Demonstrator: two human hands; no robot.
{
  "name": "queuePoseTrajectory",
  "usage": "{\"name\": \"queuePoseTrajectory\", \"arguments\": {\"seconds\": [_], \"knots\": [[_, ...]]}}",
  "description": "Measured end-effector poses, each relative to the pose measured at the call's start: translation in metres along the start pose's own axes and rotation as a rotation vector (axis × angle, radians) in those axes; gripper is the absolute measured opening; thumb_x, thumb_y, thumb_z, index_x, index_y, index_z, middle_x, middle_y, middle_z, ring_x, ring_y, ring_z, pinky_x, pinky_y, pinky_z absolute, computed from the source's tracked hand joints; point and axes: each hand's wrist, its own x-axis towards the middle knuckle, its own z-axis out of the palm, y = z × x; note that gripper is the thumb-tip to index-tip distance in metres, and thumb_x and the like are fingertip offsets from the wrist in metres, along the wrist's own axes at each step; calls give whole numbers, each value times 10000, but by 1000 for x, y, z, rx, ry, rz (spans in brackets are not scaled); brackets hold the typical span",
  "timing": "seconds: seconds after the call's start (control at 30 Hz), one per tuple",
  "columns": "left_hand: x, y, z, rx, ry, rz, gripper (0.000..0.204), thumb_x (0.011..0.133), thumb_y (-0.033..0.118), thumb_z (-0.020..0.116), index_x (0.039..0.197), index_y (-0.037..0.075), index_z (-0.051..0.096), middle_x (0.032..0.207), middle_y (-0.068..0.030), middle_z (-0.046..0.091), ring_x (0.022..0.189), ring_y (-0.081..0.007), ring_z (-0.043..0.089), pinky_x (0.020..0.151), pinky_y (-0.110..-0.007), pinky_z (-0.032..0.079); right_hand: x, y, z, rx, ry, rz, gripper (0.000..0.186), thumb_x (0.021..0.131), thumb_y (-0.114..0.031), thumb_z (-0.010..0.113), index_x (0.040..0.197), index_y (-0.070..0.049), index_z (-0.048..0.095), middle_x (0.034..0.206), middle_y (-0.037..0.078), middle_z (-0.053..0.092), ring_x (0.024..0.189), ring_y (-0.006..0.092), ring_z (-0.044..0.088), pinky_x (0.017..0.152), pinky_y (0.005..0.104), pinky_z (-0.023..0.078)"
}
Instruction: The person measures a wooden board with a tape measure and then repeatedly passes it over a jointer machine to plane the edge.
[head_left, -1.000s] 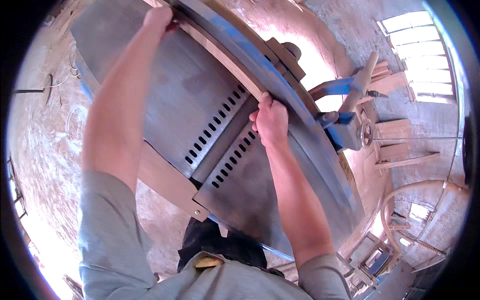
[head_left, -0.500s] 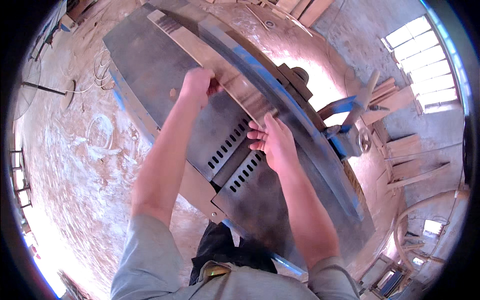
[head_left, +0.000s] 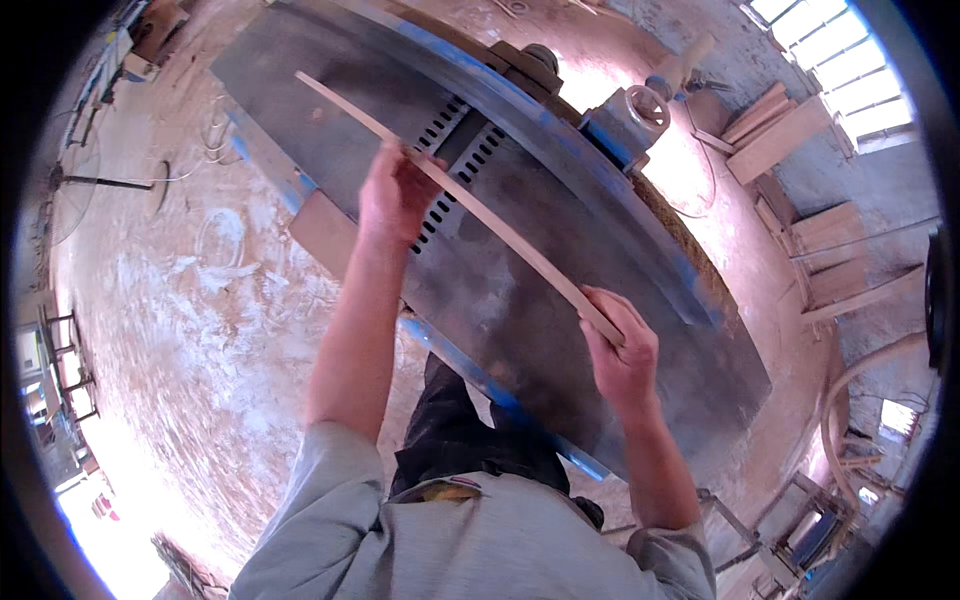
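Observation:
A long, thin wooden board [head_left: 510, 235] is held slantwise over the dark metal table of a jointer [head_left: 680, 370], its narrow edge facing up. My left hand [head_left: 395, 195] grips it part-way along, fingers curled around it. At the board's near right end, my right hand [head_left: 622, 350] is closed around it, thumb and fingers on opposite sides. The far end reaches over the upper left of the table. Two rows of dark slots [head_left: 485, 150] flank the gap across the table, close to my left hand. Whether the board touches the table I cannot tell.
A long fence [head_left: 560, 140] with blue paint runs along the table's far side. Beyond it are a handwheel [head_left: 646, 106] and dark fittings. Planks [head_left: 780, 130] lean against the right wall below a barred window. A pedestal fan [head_left: 110, 182] stands at left on the dusty floor.
The board has come away from the fence and back toward the table's near right end, turned from broad face to narrow edge up. Both hands moved with it, the right one farther.

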Motion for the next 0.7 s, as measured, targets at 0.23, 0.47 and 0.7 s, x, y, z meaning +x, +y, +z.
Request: {"name": "queuePoseTrajectory", "arguments": {"seconds": [0.23,0.47,0.7], "knots": [[-80,-67,54,156,-24,-64,304,976,260,433,1048,4,581,1015,-140,649,940,-255,631,840,-396,515,-90,52,-71,-114,122,143,246,784,30,700,1029,11,677,1105,155,655,964,258,659,811,303,523],[-128,-144,102,65,-104,-184,249,948,190,524,1126,17,542,1009,-106,642,942,-229,636,842,-375,533,-165,135,-146,-291,218,247,257,789,-21,706,1044,-4,674,1059,139,652,940,258,652,806,321,511],[-141,-274,141,271,-91,-364,269,937,224,594,1107,25,531,981,-78,615,874,-179,631,807,-354,544,-239,226,-221,-451,250,580,212,814,-75,686,1015,-13,661,909,132,656,834,251,651,737,338,500]]}}
